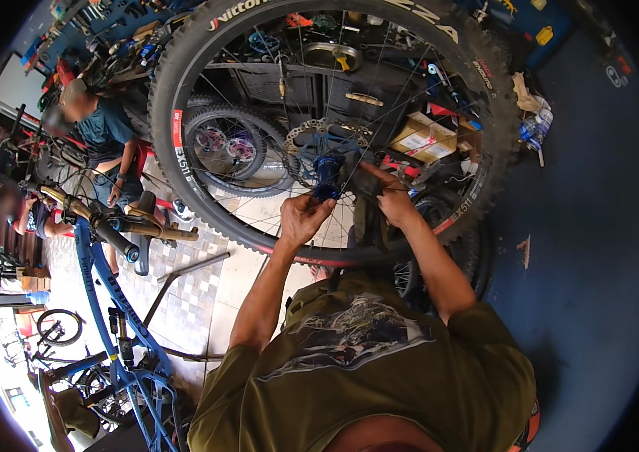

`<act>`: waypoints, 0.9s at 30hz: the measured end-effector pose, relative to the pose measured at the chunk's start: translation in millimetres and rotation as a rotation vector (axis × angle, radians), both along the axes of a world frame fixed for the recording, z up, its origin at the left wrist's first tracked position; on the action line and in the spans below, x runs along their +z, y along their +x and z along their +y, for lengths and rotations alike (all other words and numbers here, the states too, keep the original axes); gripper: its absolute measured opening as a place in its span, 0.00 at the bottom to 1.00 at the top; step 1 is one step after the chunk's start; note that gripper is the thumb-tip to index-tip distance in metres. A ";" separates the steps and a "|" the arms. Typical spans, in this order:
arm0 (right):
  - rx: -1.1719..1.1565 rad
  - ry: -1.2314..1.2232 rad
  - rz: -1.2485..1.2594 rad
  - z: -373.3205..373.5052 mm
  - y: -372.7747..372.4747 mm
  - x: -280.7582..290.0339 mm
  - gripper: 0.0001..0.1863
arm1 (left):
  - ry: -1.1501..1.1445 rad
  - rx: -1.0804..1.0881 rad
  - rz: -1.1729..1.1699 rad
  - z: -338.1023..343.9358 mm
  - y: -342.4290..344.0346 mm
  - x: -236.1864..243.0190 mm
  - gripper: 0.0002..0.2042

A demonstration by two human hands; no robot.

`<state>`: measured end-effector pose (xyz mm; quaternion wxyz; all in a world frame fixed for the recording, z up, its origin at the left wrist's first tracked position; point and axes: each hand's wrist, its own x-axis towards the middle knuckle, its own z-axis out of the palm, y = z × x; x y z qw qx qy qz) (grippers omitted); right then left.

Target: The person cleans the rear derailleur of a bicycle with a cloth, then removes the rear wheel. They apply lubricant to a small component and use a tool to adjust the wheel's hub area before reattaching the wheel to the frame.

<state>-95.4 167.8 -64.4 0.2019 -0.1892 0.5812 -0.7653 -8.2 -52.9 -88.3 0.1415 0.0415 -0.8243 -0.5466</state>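
Observation:
A large bicycle wheel (172,90) fills the upper middle, with a metal brake rotor (308,132) and a blue hub (328,175) at its centre. My left hand (306,217) has thumb and fingers closed on the hub's lower end. My right hand (391,197) is just right of the hub, index finger stretched up-left and other fingers curled by a dark, cloth-like thing; what, if anything, they hold is unclear.
A blue bike frame (112,294) with handlebars stands at left. Two other people (105,132) are beyond it. Spare wheels (202,173), a cluttered bench with tools and a cardboard box (421,135) lie behind the wheel. A blue wall or surface (575,241) is at right.

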 end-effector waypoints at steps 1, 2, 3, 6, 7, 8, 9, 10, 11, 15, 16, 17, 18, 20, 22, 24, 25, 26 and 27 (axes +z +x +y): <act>-0.004 -0.156 -0.262 -1.5 -1.4 -4.3 0.30 | 0.021 -0.004 0.008 -2.6 -1.1 -8.5 0.23; -0.022 -0.190 -0.224 -3.8 -1.3 -9.4 0.29 | 0.041 -0.009 0.017 -5.1 -2.5 -17.0 0.23; -0.043 -0.222 -0.189 -8.2 0.9 -11.5 0.29 | 0.064 -0.015 0.022 -6.2 -3.1 -18.2 0.23; 0.069 -0.048 0.002 -8.3 -4.5 -6.4 0.32 | 0.070 -0.039 -0.024 -11.2 -4.0 -19.4 0.23; 0.137 0.055 0.158 -7.8 -7.7 1.2 0.32 | 0.080 -0.041 -0.022 -12.2 -3.9 -19.9 0.23; 0.204 0.159 0.314 -5.8 -10.2 9.2 0.33 | 0.090 -0.043 -0.021 -12.7 -3.8 -20.5 0.23; 0.312 0.244 0.223 -2.0 -10.6 27.5 0.40 | 0.100 -0.046 -0.019 -12.2 -3.7 -18.7 0.23; 0.330 0.255 0.303 -2.9 -9.4 27.7 0.43 | 0.095 -0.049 0.006 -10.9 -3.1 -17.2 0.24; 0.349 0.265 0.383 -4.4 -7.8 27.0 0.46 | 0.090 -0.052 0.032 -8.9 -2.4 -15.9 0.24; 0.338 0.333 0.372 -19.9 5.5 41.1 0.50 | 0.085 -0.067 0.037 -7.8 -5.1 -6.5 0.26; 0.376 0.320 0.200 -23.9 8.1 49.5 0.49 | 0.084 -0.054 0.046 -9.9 -5.7 -13.6 0.27; 0.403 0.192 0.114 -29.3 8.2 41.5 0.41 | 0.083 -0.041 0.055 -12.3 -6.6 -24.5 0.27; 0.410 0.204 0.074 -31.6 8.7 43.1 0.38 | 0.080 -0.033 0.066 -12.9 -8.8 -23.5 0.28; 0.426 0.229 -0.005 -35.2 10.3 47.8 0.32 | 0.111 -0.039 0.088 -13.1 -7.4 -21.7 0.28; 0.428 0.151 -0.023 -38.7 11.0 34.2 0.27 | 0.169 -0.064 0.104 -13.6 -5.2 -24.2 0.28; 0.434 0.092 -0.012 -39.8 12.7 26.4 0.24 | 0.171 -0.109 0.074 -20.0 -1.2 -26.1 0.27; 0.438 0.073 0.009 -39.6 14.3 24.8 0.24 | 0.174 -0.129 0.061 -24.2 1.3 -27.2 0.26; 0.443 0.054 0.029 -39.7 15.4 23.2 0.23 | 0.176 -0.150 0.048 -26.0 3.7 -28.7 0.25; 0.448 0.013 0.006 -38.4 15.1 19.4 0.21 | 0.206 -0.161 0.058 -19.5 7.1 -8.1 0.23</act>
